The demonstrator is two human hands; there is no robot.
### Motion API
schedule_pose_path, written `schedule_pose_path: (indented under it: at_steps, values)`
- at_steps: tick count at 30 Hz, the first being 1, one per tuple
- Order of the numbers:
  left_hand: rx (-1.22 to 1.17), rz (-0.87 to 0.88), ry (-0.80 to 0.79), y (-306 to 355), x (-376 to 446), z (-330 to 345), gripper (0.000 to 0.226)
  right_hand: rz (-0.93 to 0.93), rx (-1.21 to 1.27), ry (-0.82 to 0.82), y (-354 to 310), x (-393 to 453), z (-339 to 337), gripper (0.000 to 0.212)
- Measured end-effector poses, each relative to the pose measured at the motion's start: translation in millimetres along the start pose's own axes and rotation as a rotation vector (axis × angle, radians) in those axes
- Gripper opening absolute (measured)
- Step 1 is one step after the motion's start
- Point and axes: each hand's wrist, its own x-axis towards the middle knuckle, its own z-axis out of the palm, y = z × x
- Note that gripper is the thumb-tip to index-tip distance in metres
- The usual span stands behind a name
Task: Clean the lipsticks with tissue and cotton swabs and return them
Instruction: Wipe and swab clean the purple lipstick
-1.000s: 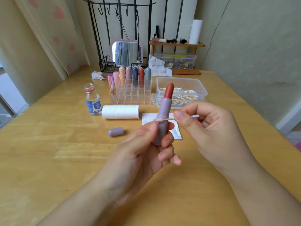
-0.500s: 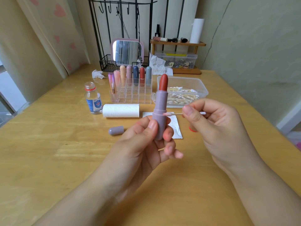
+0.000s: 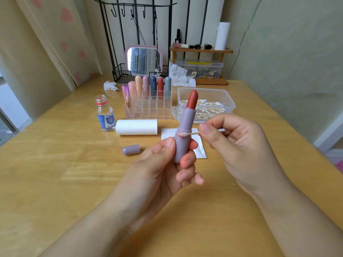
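Up close above the surface (image 3: pixel 55 182), left hand (image 3: pixel 157 173) grips the lipstick (image 3: pixel 183 134) upright — long axis vertical, bullet on top. Right hand (image 3: pixel 239 145) pinches the cotton swab (image 3: pixel 193 133) lying level, pink tip touching the collar from the right. Cap (image 3: pixel 131 149) lies beyond — organizer (image 3: pixel 148 108) farther back.

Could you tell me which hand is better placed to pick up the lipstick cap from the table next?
Probably the left hand: the cap lies on its side of the lipstick, though it grips that. The right hand pinches the cotton swab, farther away.
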Motion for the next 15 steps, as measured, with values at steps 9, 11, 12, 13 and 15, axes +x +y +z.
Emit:
schedule_pose_path:
  at_steps: [9,11,12,13,15]
  values:
    - [-0.089,-0.064,-0.015,7.1,-4.0,2.8,0.026,0.064,0.116,0.000,2.5,2.3,0.2,0.013]
    - [-0.111,-0.091,-0.027,7.3,-3.8,2.2,0.026,0.103,0.165,-0.009,4.4,3.1,1.0,0.014]
    - [-0.124,-0.104,-0.034,7.1,-3.6,1.6,0.026,0.125,0.186,-0.013,5.8,3.6,0.9,0.015]
    - [-0.135,-0.116,-0.041,6.8,-3.3,0.9,0.026,0.145,0.195,-0.019,7.2,4.0,0.8,0.016]
    - [-0.151,-0.138,-0.054,6.7,-3.3,-0.7,0.027,0.185,0.205,-0.032,9.6,4.3,1.6,0.017]
